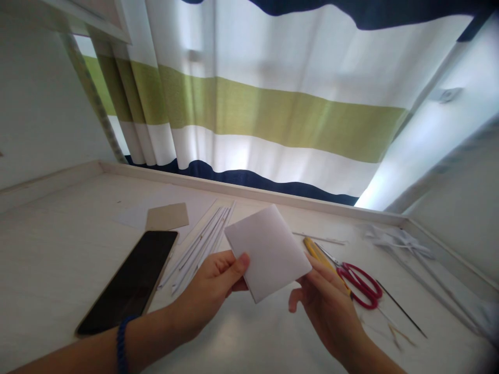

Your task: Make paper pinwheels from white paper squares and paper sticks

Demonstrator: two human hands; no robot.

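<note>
A white square of folded paper or card [268,252] is held up over the table, turned at a slant. My left hand [218,275] pinches its left edge, thumb on the front face and fingers behind. At its right corner is my right hand [325,296], its upper fingers touching the paper's edge from behind and one finger curled apart below. A bundle of thin white paper strips [202,244] lies just beyond my left hand. Behind my right hand lie a yellow cutter [317,252] and red-handled scissors [360,283], both partly covered.
A black phone [130,280] lies at left on the white table [50,244], near a grey-beige card [167,216]. Right of the scissors are a thin dark stick [401,308] and crumpled white strips [405,244]. A raised ledge and striped curtain [273,114] border the back.
</note>
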